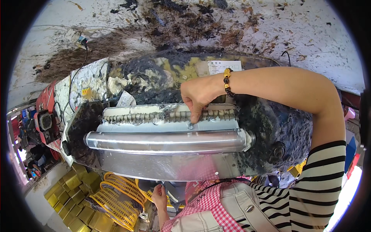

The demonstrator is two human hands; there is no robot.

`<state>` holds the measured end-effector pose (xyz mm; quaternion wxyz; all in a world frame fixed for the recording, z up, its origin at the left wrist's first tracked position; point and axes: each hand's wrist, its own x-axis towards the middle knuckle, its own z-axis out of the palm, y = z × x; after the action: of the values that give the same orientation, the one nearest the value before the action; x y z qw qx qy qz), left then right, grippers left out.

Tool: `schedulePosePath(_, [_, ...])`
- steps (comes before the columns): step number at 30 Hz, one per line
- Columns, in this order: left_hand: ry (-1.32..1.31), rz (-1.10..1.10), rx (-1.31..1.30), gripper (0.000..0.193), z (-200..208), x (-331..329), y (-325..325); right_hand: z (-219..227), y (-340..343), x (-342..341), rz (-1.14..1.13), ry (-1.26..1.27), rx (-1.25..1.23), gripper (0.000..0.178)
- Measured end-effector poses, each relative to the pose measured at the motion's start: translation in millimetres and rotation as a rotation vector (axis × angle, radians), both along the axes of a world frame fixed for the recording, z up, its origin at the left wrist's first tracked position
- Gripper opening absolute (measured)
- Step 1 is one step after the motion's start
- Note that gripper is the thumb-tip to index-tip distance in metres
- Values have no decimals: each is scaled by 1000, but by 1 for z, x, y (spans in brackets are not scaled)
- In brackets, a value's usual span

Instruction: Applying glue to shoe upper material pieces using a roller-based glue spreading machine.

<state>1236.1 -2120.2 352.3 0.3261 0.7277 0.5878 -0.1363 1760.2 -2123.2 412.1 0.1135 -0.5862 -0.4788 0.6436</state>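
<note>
My right hand [197,94] reaches over the machine from the right, a beaded bracelet [227,81] at its wrist. Its thumb and fingers are closed and point down into the trough, where a small greyish blob [190,125] shows at the fingertips. Beside them runs a ribbed, coil-like bar [147,117] smeared with white paste. Just nearer to me lies a shiny metal roller [166,142]. Below the machine's front edge, my left hand [159,197] is closed at a dark strip-like piece [174,193]; what its fingers grip is too small to tell.
A smooth metal plate [135,164] slopes in front of the roller. Dark fluffy lint coats the machine housing [278,123]. At lower left are yellow plastic baskets [119,197] and stacked gold-coloured boxes [73,197]. A stained white wall [270,27] rises behind, with a cable [83,58].
</note>
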Motion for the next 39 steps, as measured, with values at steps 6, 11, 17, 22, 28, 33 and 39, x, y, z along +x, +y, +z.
schedulePosePath(6, [-5, 36, -10, 24, -1, -1, -5, 0, 0, -2, -8, -15, 26, 37])
schedulePosePath(11, [1, -3, 34, 23, 4, 7, -7, -7, 0, -17, -203, -156, 268, 48])
schedulePosePath(17, [-6, 76, 7, 22, -4, -9, -16, -28, 2, 22, -461, -482, 516, 20])
schedulePosePath(22, [-16, 51, 54, 24, 0, -11, -21, 24, 20, 35, 168, -972, 5, 7])
schedulePosePath(28, [-201, 52, 210, 24, 20, 6, -19, 41, -17, 83, -81, -1111, 702, 13])
schedulePosePath(33, [-411, 19, 311, 18, 39, 46, -27, 124, -27, 42, -173, -1074, 198, 61])
schedulePosePath(39, [-744, -15, 302, 19, 47, 64, -46, 62, -53, -138, -338, -1094, 753, 46])
